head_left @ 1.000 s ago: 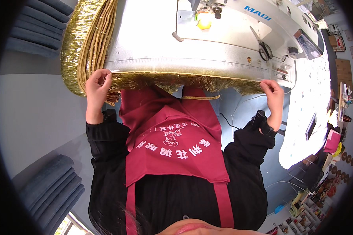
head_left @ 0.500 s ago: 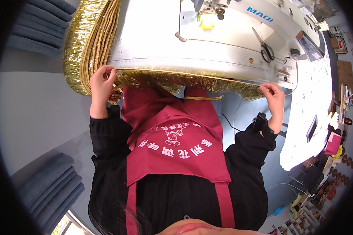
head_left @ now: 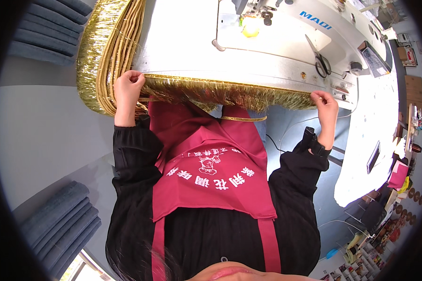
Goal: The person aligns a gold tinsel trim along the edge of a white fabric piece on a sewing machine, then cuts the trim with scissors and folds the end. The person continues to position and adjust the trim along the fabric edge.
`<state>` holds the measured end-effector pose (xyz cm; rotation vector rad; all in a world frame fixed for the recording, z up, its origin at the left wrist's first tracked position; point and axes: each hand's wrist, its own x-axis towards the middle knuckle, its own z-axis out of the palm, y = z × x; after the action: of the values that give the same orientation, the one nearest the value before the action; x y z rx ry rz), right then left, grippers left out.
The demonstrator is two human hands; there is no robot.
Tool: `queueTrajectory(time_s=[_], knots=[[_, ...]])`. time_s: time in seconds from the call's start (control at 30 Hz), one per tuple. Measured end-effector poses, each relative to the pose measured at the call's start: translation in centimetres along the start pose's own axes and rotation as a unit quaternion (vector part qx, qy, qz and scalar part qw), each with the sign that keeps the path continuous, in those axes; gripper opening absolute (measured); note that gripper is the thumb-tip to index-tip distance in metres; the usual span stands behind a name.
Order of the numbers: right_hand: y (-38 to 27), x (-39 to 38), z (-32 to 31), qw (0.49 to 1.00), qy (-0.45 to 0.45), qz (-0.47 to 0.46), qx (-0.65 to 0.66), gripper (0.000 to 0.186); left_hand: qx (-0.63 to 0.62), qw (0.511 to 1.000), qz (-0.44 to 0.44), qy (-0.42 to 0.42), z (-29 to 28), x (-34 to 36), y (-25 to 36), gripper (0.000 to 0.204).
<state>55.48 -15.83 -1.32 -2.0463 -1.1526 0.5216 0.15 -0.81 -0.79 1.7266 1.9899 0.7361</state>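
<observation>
A length of gold tinsel fringe (head_left: 220, 92) stretches taut along the front edge of the sewing table (head_left: 183, 61), its strands hanging toward my lap. My left hand (head_left: 128, 91) pinches the fringe's band at the left end, beside a thick stack of folded gold fringe (head_left: 112, 65). At the right end, my right hand (head_left: 327, 107) pinches the same band between thumb and fingers near the table's right corner. A printed ruler scale runs along the table edge just behind the band. A loose gold strip (head_left: 244, 119) lies across my red apron (head_left: 211, 164).
An industrial sewing machine (head_left: 330, 28) stands at the back, its lamp lit over the needle area. Black-handled scissors (head_left: 321, 65) lie on the table in front of it. A white-covered table (head_left: 365, 140) is at the right. Blue folded fabric (head_left: 61, 225) sits at the left.
The fringe band has been raised slightly onto the table edge and turned so its strands show more. My left hand has moved up and a little right; my right hand rose slightly.
</observation>
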Motion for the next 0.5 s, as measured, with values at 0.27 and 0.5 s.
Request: queueTrajectory(time_s=[0.27,0.5], knots=[[1.17,0.03,-0.26,1.000,0.009,0.013,0.006,0.015,0.020,1.000,0.013,0.000,-0.16,0.16,0.01,0.021],[1.25,-0.27,-0.64,1.000,0.026,0.005,0.002,0.016,0.028,0.999,0.023,-0.001,-0.04,0.41,-0.20,0.021]])
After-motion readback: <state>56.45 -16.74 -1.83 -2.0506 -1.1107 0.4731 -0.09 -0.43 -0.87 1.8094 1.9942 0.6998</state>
